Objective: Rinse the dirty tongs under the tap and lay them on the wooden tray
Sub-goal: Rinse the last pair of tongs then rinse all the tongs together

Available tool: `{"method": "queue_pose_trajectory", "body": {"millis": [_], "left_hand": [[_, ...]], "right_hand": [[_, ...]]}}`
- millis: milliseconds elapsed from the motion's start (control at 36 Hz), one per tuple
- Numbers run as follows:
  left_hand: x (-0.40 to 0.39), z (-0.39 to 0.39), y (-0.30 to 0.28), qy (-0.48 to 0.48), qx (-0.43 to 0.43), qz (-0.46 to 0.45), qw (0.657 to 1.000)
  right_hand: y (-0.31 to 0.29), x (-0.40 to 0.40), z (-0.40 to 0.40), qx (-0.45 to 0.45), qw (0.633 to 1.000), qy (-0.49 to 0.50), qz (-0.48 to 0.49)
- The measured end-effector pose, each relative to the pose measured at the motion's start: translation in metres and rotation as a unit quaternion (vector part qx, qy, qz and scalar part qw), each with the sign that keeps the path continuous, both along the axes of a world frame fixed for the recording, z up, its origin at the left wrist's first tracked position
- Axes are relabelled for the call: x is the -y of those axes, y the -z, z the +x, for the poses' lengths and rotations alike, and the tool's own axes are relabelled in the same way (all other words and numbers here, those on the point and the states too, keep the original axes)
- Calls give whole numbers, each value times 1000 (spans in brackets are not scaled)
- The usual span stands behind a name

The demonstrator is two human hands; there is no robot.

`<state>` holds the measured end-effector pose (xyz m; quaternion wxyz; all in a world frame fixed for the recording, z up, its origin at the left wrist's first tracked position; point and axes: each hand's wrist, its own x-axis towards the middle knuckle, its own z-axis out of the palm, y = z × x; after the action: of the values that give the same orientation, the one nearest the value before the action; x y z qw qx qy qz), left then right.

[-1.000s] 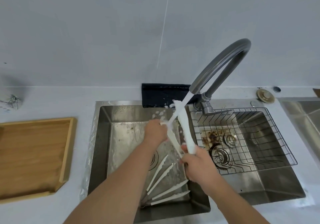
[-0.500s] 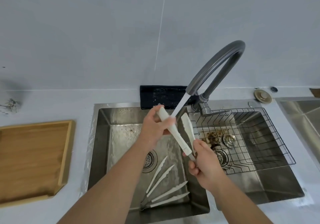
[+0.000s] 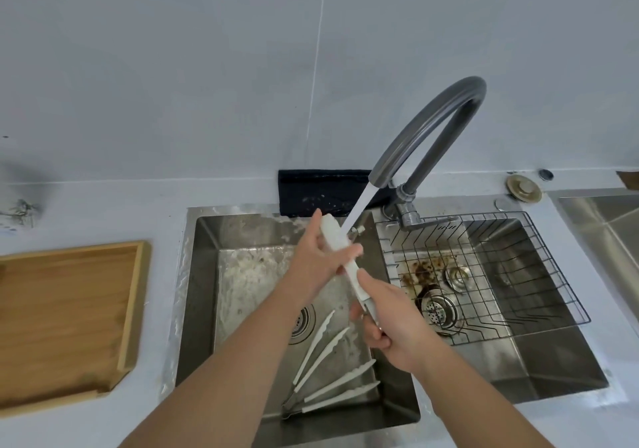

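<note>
Together, both hands gripped the white tongs (image 3: 340, 242) beneath the tap (image 3: 428, 129). Left hand (image 3: 320, 257) pinched the upper end, nearer the tap. Right hand (image 3: 392, 319) clasped the lower end.

Both hands raised, fingers curled: left hand (image 3: 320, 257) ahead, right hand (image 3: 397, 323) nearer.

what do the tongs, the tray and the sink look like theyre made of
The tongs held in both hands look like white matte plastic or silicone over a metal core; which one cannot be told. The tray looks like light wood or bamboo, with visible grain and raised edges. The sink looks like brushed stainless steel, grey with dull reflections and water marks.
</note>
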<state>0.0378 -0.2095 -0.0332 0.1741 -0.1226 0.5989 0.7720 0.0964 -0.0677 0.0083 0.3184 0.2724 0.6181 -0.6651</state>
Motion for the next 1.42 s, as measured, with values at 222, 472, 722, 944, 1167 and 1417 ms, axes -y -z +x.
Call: {"method": "queue_pose_trajectory", "body": {"millis": [222,472,722,944,1167,1417], "left_hand": [[3,11,1,-60,12,2,998],[9,3,-3,-184,36,-133,973],[9,47,-14,-117,91,-106,983],[0,110,-11,-57,141,-38,988],[-2,117,0,-56,159,-97,981],[4,121,16,-15,160,-169,972]], "right_hand": [[-6,6,6,-31,999,-25,22],[-19,8,25,-80,993,-56,62],[-4,0,45,-80,989,-36,123],[13,7,57,-93,967,-78,223],[15,17,79,-59,981,-71,171],[32,12,98,-8,990,-71,120]]}}
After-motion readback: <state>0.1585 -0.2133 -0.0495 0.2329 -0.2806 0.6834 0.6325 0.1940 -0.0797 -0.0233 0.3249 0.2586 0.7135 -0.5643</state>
